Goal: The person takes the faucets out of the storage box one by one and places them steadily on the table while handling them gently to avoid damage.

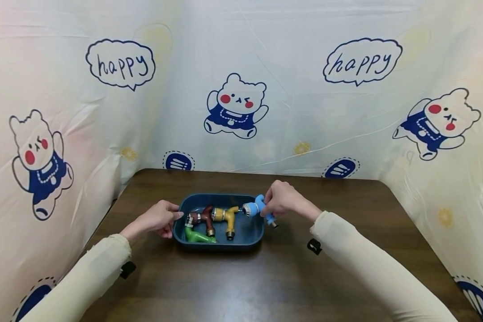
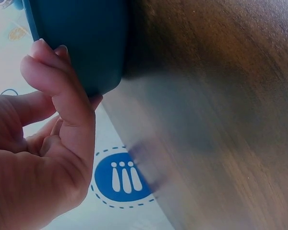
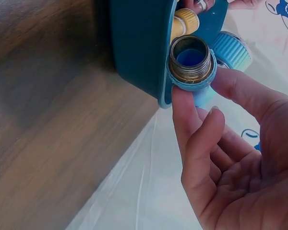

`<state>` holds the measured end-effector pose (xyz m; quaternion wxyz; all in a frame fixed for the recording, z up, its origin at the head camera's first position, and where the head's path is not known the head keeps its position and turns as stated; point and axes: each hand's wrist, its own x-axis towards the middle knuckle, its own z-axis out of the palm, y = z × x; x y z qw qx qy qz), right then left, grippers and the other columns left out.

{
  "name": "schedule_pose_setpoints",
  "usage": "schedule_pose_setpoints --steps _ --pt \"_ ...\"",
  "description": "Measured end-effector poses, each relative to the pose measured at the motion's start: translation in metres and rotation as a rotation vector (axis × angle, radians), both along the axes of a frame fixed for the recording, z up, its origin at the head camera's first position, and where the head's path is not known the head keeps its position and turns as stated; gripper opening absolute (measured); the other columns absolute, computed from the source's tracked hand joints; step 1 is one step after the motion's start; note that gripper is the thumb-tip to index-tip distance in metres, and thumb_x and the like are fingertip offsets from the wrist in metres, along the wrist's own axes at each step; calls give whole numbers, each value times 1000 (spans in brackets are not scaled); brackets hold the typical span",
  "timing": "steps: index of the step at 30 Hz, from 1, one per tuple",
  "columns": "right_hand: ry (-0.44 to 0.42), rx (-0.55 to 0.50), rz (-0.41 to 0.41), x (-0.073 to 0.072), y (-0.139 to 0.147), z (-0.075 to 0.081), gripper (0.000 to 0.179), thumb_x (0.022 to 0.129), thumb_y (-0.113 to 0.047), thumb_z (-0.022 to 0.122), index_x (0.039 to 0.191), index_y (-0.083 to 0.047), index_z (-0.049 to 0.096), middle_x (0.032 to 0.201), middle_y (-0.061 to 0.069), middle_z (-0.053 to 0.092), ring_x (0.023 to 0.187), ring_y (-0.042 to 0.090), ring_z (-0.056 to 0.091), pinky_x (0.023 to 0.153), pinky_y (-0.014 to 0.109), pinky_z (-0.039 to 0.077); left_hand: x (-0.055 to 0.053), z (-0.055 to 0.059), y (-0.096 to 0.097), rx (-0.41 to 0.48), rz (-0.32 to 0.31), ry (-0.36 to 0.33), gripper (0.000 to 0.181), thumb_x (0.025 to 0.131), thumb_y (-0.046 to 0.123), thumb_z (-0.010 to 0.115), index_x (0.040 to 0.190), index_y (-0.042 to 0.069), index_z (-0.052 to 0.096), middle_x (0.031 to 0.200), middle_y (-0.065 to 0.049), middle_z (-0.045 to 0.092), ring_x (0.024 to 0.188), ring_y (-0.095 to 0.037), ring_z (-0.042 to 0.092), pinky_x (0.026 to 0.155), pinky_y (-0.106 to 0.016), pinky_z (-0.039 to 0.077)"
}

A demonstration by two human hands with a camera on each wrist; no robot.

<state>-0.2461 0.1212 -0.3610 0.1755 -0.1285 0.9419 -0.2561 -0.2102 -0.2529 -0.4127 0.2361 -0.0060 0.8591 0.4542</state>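
A dark blue tray [image 1: 247, 231] stands on the table, its left end held by my left hand [image 1: 159, 219]. In the left wrist view, the thumb and fingers of that hand pinch the tray wall [image 2: 77, 52]. Over the tray's right rim, my right hand [image 1: 285, 200] pinches a light blue plastic tap [image 1: 252, 209] between thumb and fingers. The right wrist view shows the tap's threaded metal end [image 3: 192, 72] facing the camera. Inside the tray lie a brown tap [image 1: 206, 218], a yellow tap [image 1: 230, 218] and a green tap [image 1: 198, 237].
The brown wooden table [image 1: 233, 281] extends around the tray on all sides. Behind it and at both sides hangs a pale printed cloth [image 1: 177, 107] with cartoon bears. A small black piece [image 1: 314, 246] shows below the right sleeve, another [image 1: 127, 269] below the left.
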Motion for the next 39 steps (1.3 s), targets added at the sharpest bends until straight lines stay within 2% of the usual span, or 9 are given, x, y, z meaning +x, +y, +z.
schedule_pose_setpoints --steps 4,8,16,23,30,39 --pt "3 -6 -4 0 6 0 15 86 -18 89 80 -8 79 67 7 71 60 26 70 58 34 61 -1 1 0 -8 3 0 48 112 12 51 151 -14 43 62 -11 61 46 -14 61 48 -29 57" --pt "-7 -7 -16 0 11 -2 16 86 -18 89 79 -8 79 70 9 72 60 26 70 62 38 63 -1 0 1 -16 10 -4 48 112 13 52 151 -14 44 63 -10 61 46 -14 61 48 -29 57" --pt "-12 -26 -36 0 20 -2 15 86 -18 90 83 -7 80 72 8 73 58 20 67 58 32 61 3 -1 0 -7 16 -21 51 112 13 51 153 -16 39 64 -10 59 47 -15 61 50 -30 58" --pt "-3 -30 -52 -2 30 -2 17 85 -18 90 79 -6 79 72 9 73 63 26 71 53 29 59 1 0 1 -25 7 -9 52 112 13 52 153 -16 38 63 -10 59 47 -15 61 49 -29 58" --pt "-1 -45 -60 -4 38 -5 15 85 -17 90 83 -6 80 75 12 75 55 16 65 53 29 58 0 0 2 -34 4 4 51 112 13 52 152 -15 41 62 -10 60 46 -14 61 48 -29 58" --pt "-23 -56 -86 -6 47 -13 16 86 -18 90 85 -5 80 73 8 73 70 31 74 65 40 64 1 0 1 -35 4 -1 52 112 13 52 153 -15 39 63 -10 59 46 -14 62 49 -29 58"
